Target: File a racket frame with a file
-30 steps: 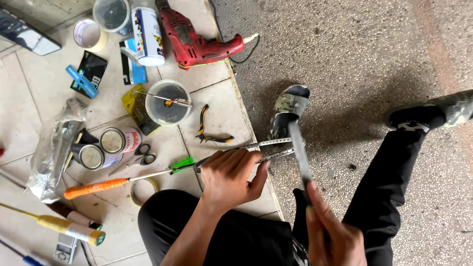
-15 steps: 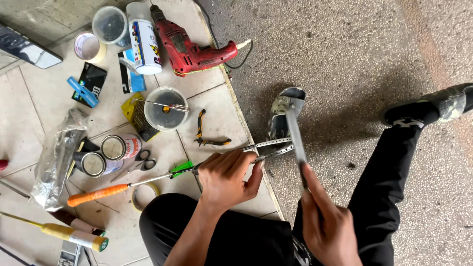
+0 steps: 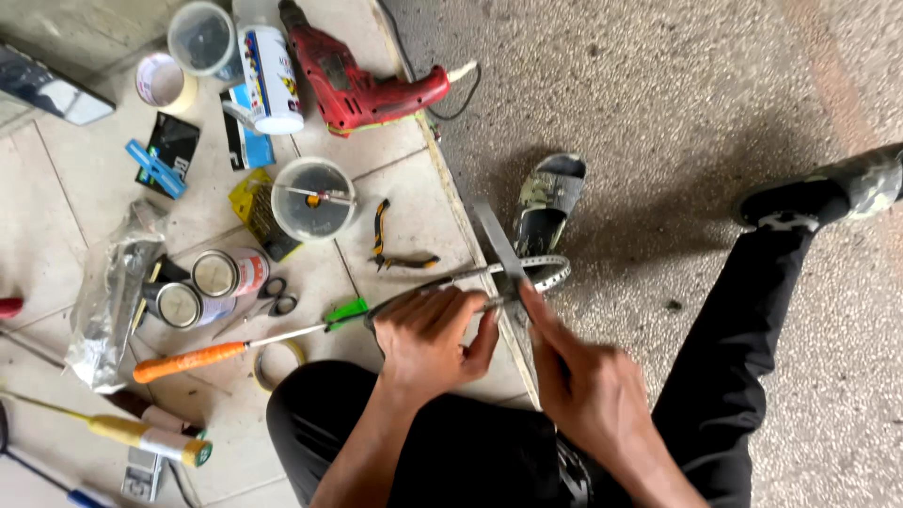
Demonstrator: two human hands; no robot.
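Perforated metal strap lay clamped in our closed left hand while our right hand gripped a flat file across it.

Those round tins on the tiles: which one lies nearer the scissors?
The red-sided tin, directly beside the black scissors. The darker tin lies farther left, against the plastic bag.

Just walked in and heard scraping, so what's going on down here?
A person sits at the edge of a tiled floor. The left hand grips a perforated metal strip against the tile edge, while the right hand holds a flat metal blade across it. Around them lie pliers, a red drill, scissors, tins and an orange-handled screwdriver.
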